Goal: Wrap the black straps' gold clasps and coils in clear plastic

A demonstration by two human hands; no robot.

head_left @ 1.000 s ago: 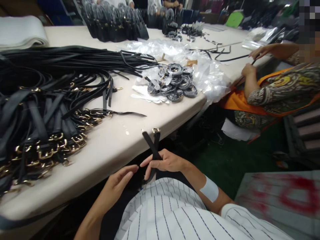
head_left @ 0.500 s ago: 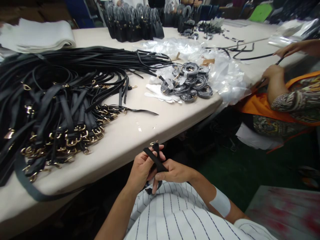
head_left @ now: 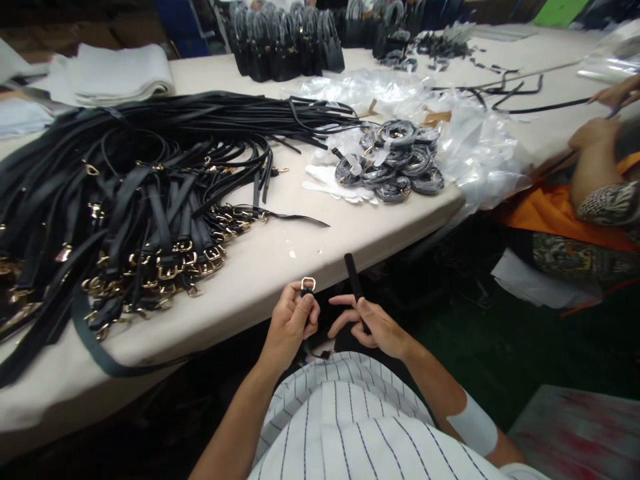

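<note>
Just off the table's front edge, my left hand (head_left: 295, 317) is closed, its thumb pressed on the buckle end of a black strap. The gold buckle (head_left: 308, 285) sticks up above the fingertips. To its right, my right hand (head_left: 373, 323) pinches a black strap end (head_left: 352, 273) that points upward, while its index finger stretches toward the left hand. Whether both hands hold one and the same strap cannot be made out. A dark strap piece hangs below the left hand. Left of my hands, a large heap of black straps (head_left: 165, 207) with gold buckles lies on the table.
Coiled, wrapped straps (head_left: 395, 160) lie on the table (head_left: 280, 267) beside white gloves (head_left: 340, 187) and clear plastic bags (head_left: 480, 147). Black handbags (head_left: 285, 50) stand at the back, near folded white sheets (head_left: 117, 73). At right, a co-worker's hand (head_left: 595, 133) works with a strap.
My hands have moved apart: before, the strap lay crossed between them. The right hand now holds an end upright, and the buckle faces up in the left. The view has shifted slightly.
</note>
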